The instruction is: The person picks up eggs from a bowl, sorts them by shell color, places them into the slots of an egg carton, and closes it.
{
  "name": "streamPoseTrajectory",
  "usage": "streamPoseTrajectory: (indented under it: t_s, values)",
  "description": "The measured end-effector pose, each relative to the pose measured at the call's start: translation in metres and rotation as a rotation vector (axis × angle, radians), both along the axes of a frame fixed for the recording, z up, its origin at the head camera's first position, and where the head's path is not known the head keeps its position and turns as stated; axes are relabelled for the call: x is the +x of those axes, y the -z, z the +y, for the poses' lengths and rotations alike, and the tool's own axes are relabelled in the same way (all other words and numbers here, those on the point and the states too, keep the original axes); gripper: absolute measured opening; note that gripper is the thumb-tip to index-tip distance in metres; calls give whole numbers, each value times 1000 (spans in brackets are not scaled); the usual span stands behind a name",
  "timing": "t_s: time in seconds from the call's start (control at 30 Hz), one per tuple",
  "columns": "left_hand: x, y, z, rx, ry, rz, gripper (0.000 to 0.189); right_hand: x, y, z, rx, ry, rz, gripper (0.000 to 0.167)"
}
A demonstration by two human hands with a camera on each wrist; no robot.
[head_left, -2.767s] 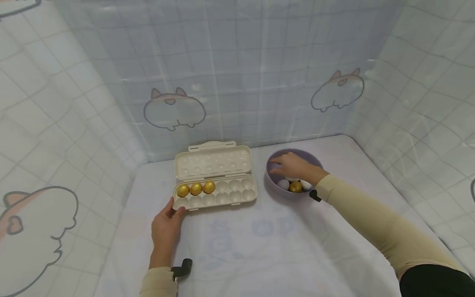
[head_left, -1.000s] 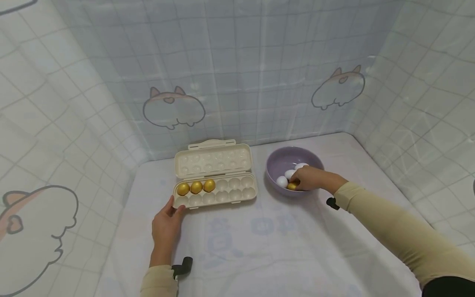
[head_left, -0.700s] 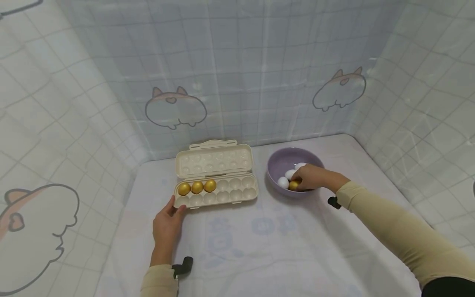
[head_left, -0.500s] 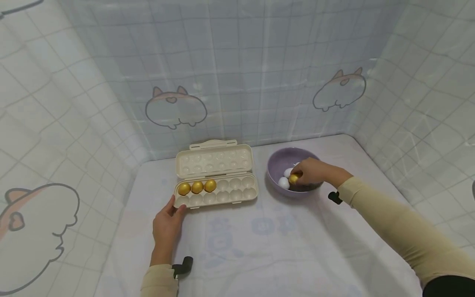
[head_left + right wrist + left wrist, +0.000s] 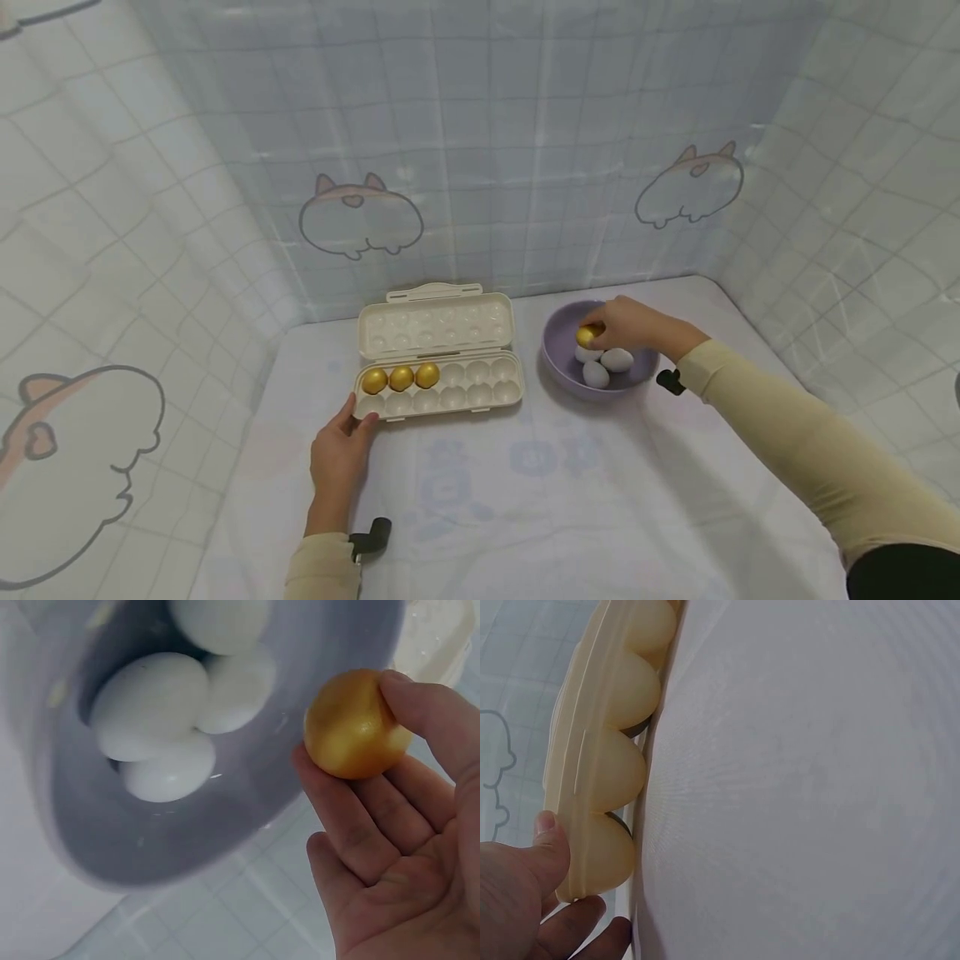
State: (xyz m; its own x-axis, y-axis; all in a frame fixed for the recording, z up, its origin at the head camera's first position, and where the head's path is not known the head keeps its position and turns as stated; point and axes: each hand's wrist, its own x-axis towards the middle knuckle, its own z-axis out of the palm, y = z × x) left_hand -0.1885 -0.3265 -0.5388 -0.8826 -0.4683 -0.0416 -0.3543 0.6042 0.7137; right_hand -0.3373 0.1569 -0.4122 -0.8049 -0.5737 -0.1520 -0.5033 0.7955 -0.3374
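Note:
My right hand [image 5: 632, 323] pinches a gold egg [image 5: 354, 724] between thumb and fingers, over the purple bowl [image 5: 557, 367]. Several white eggs [image 5: 152, 705] lie in the bottom of that bowl. At the left, a cream egg carton [image 5: 438, 405] lies with its lid folded back toward the wall. Three gold eggs [image 5: 401, 377] fill the left part of its back row; the other cups are bare. My left hand [image 5: 339, 457] grips the carton's near left corner. In the left wrist view its thumb is on the rim and its fingers are lower, by the end cup.
A pale cloth with faint blue print covers the table [image 5: 510, 517]. Hanging sheets with a grid pattern and cartoon animals form a back wall [image 5: 480, 167] and two sides. The carton and bowl stand side by side near the back, a narrow gap between them.
My right hand has reached into the bowl, taken hold of the gold egg and raised it up and back. White eggs in the bowl have shifted. My left hand has stayed on the carton.

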Motion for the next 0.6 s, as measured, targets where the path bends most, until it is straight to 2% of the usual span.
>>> streamPoseTrajectory:
  t_s: [0.23, 0.4, 0.6]
  values:
    - [1, -1, -1, 17, -6, 0, 70, -8, -6, -19, -14, -38, 26, 23]
    - [0, -1, 0, 28, -6, -9, 70, -10, -10, -35, -9, -51, 46, 31]
    - [1, 0, -1, 31, -1, 5, 70, -10, -15, -57, -15, -55, 24, 31]
